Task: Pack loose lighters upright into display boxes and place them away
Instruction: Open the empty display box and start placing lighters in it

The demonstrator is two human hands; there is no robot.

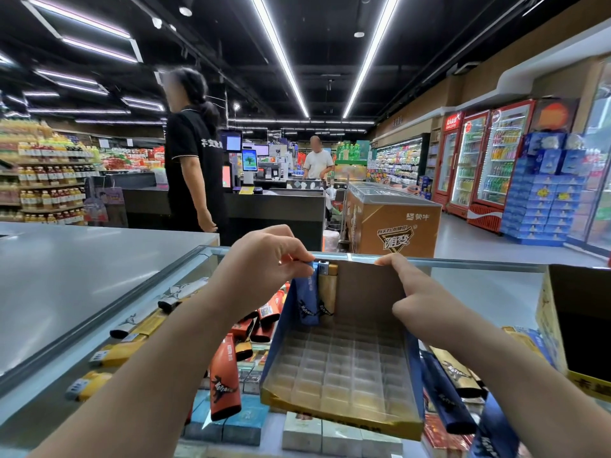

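A blue lighter is pinched upright by the curled fingers of the left hand at the back-left corner of the display box, beside a gold lighter, while the box's right wall is gripped by the right hand on the glass counter.

My view: two bare forearms, no sleeves in frame. Left hand and right hand bare, no gloves, rings, watch or bands that I can see. Nails short, unpainted.
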